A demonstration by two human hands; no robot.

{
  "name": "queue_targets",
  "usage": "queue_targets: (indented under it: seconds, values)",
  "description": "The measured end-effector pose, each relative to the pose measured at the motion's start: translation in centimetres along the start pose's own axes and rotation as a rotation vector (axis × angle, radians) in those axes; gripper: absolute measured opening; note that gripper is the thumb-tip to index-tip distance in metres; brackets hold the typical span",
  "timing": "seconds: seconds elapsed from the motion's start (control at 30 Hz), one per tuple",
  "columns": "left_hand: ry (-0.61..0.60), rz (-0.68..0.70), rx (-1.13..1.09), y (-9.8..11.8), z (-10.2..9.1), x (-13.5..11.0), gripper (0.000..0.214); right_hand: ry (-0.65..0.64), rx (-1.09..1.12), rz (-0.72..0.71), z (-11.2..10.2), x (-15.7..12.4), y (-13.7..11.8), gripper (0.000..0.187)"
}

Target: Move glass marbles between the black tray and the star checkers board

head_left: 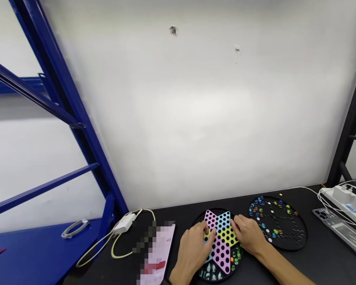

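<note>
A star-shaped Chinese checkers board (221, 253), pink, blue and yellow with black holes, lies over a round black tray (214, 280) at the lower middle. My left hand (194, 245) covers the star's left point, its thumb resting across the top and its index finger bent. At the star's right side, my right hand (249, 235) has its thumb and curled fingers on the edge near the yellow point. Both hands appear closed on the board; the undersides of the fingers are hidden. Clear glass marbles (209, 273) and green marbles (236, 257) show in the tray around the star.
To the right lies a second round black board (284, 227) with coloured marbles. Beyond it are a phone-like patterned panel (341, 231) and a white power strip (350, 204) with cables. A pink booklet (157, 253), white adapter (124, 223) and blue metal frame (86, 118) stand left.
</note>
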State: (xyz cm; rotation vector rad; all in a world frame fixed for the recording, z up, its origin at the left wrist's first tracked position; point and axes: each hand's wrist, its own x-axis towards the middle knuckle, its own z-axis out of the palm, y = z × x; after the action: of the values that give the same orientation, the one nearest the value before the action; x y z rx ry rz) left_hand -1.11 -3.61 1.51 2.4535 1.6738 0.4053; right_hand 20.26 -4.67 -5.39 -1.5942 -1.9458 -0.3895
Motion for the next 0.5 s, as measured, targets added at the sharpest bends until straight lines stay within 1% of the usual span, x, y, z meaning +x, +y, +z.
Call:
queue_targets:
  seconds: [0.07, 0.17, 0.23, 0.3, 0.33, 0.4, 0.5]
  values:
    - [0.01, -0.004, 0.004, 0.1, -0.2, -0.1, 0.027, 0.061, 0.009, 0.021, -0.6, 0.5, 1.4, 0.049]
    - [0.017, 0.047, -0.021, -0.1, -0.8, -0.1, 0.02, 0.145, 0.0, 0.146, -2.1, 1.0, 4.9, 0.051]
    - [-0.025, 0.106, -0.052, -0.4, -1.1, -0.2, 0.031, 0.148, -0.04, 0.252, -3.1, 0.9, 7.3, 0.051]
    - [-0.099, 0.137, -0.072, -0.8, -1.4, -0.2, 0.048, 0.094, -0.093, 0.353, -3.9, 0.8, 8.8, 0.05]
    - [-0.135, 0.136, -0.071, -0.9, -1.5, -0.2, 0.053, 0.06, -0.115, 0.39, -4.1, 0.7, 9.2, 0.048]
    - [-0.171, 0.116, -0.032, -0.9, -1.5, -0.2, 0.057, 0.01, -0.125, 0.422, -4.4, 0.7, 9.0, 0.045]
    - [-0.134, 0.021, 0.139, -0.3, -1.3, -0.2, 0.061, -0.026, -0.055, 0.39, -4.6, 1.0, 6.9, 0.041]
